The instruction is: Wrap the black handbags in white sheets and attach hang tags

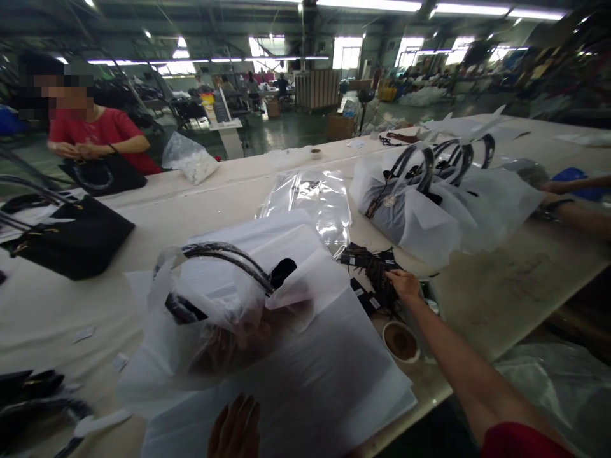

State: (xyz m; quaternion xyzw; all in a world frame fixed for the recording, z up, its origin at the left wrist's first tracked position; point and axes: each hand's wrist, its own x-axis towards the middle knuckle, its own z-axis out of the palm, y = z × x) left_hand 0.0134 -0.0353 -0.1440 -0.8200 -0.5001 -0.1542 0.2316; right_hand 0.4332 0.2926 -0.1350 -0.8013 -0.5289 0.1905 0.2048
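My right hand (405,284) reaches forward over a pile of black hang tags (379,275) with dark cords. Its fingers are closed on the near side of that pile; how many tags they pinch cannot be made out. Low in the view, my left hand (235,427) has its fingers stretched out over sheets of white tissue paper (329,362). Just beyond it lies a handbag (229,318) wrapped in thin translucent paper. The bag's dark, plastic-covered handles (229,251) stick out of the wrapping.
A tape roll (401,341) lies near my right forearm. Clear plastic bags (310,203) are stacked behind the wrapped bag. More wrapped handbags (405,210) stand right, near another person's arm (582,213). At left are a black handbag (76,238) and a person in red (100,130).
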